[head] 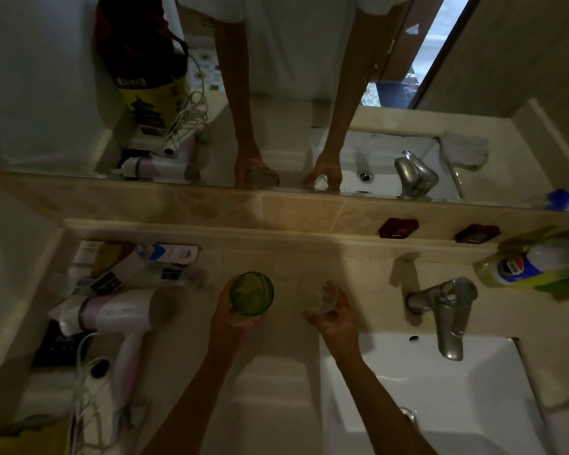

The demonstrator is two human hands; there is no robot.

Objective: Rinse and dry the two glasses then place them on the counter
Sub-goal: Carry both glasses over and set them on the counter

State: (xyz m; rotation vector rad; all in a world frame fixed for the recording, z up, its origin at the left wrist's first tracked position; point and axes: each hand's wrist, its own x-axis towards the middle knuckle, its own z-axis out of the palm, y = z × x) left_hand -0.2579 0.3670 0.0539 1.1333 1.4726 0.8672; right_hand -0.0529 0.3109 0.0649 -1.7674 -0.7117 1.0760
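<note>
Head view: left hand (232, 318) grips green glass (251, 293), right hand (335, 318) grips clear glass (319, 295), both upright over the surface (276, 356), sink (440, 389) just right, nearer the right hand.

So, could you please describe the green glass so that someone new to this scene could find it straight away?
Start at the white sink with the metal tap, then look left along the beige counter. The left hand grips the green glass above the counter, between the hair dryer and the right hand. The right hand's glass is clear; this one is tinted green.
</note>
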